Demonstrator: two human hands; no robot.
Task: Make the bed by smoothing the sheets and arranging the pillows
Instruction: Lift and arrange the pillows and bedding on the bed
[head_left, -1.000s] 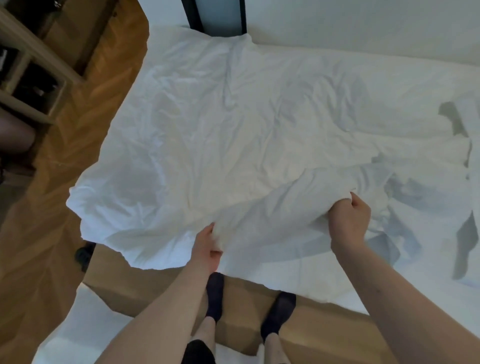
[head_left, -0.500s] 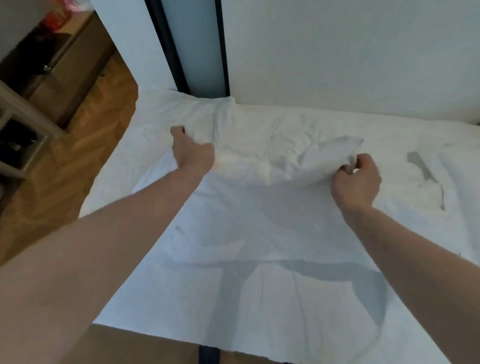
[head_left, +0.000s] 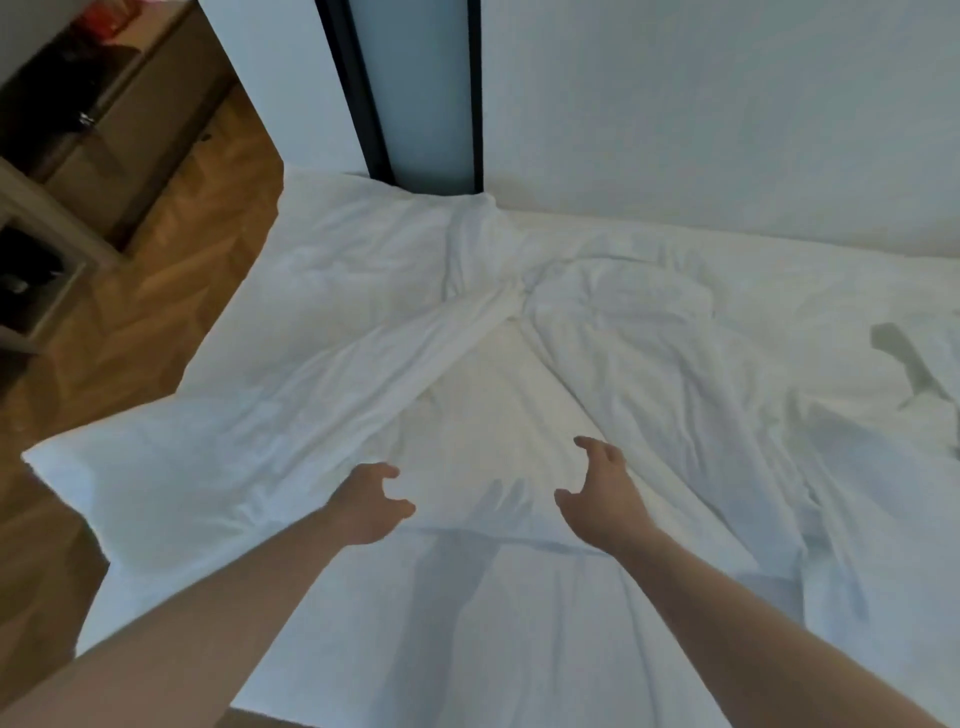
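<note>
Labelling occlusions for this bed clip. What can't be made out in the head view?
- Pillows: none identifiable; the crumpled white sheet covers the bed.
- Bed's right side: cut off by the frame's right edge.
- Shelf contents at upper left: too dark and blurred to identify.
- Left hand and right hand: both open; whether they touch the sheet is unclear.

Both bare arms are reaching forward — the left hand (head_left: 370, 505) and right hand (head_left: 602, 494) are hovering with fingers loosely spread, palms facing each other, gripping nothing.
</note>
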